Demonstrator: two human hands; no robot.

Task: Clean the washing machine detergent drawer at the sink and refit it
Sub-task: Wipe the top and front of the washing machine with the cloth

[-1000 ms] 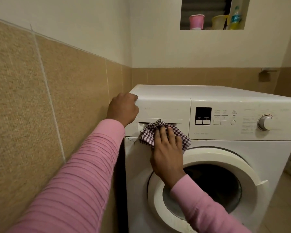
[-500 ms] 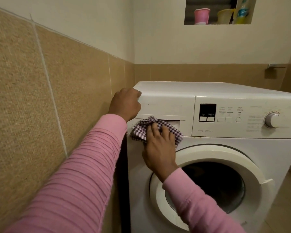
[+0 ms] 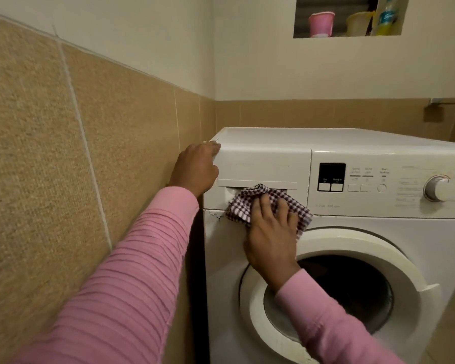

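- The right hand (image 3: pixel 269 232) lies flat, fingers spread, pressing a checked cloth (image 3: pixel 267 203) against the front of the washing machine (image 3: pixel 352 224); the palm pins the cloth rather than gripping it.
- Just above the fingertips of that hand sits the detergent drawer (image 3: pixel 263 166), seated in the machine, its front flush with the panel. The cloth's upper edge is tucked into the drawer's handle recess.
- The left hand (image 3: pixel 196 168) is curled over the machine's top left corner, beside the drawer front, holding the edge and nothing else.
- Close to the left of that hand runs a tan tiled wall (image 3: pixel 63 153), leaving only a narrow dark gap beside the machine.
- Below the right wrist is the round door (image 3: pixel 394 258), standing ajar, the dark drum behind it.
- To the right of the right hand: a display with buttons (image 3: pixel 332 177), and farther right a dial (image 3: pixel 437 187).
- High above, a wall niche holds a pink cup (image 3: pixel 321 23), a yellowish container (image 3: pixel 359 23) and a bottle (image 3: pixel 385 17).
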